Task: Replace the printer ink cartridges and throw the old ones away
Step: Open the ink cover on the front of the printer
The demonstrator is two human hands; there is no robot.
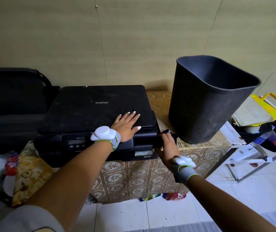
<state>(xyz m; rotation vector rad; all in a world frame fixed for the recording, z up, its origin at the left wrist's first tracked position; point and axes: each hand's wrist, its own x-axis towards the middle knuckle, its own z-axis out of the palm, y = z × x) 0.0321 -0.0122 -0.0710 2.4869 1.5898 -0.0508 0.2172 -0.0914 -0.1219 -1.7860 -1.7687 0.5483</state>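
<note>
1. Beige panelled wall (134, 39) across the back, 10 to 2 o'clock, with thin seams running up it.
2. White tiled floor (150, 215) at 6 o'clock.
3. Stand draped in a patterned cloth (134, 178) at centre.
4. Black chair (12, 97) at 9 o'clock.
5. White metal frame (251, 158) at 3 o'clock.
6. Soft, even light, dimmer toward the corners.

1 head-worn camera looks forward and down, close over the printer (97, 114).
</note>
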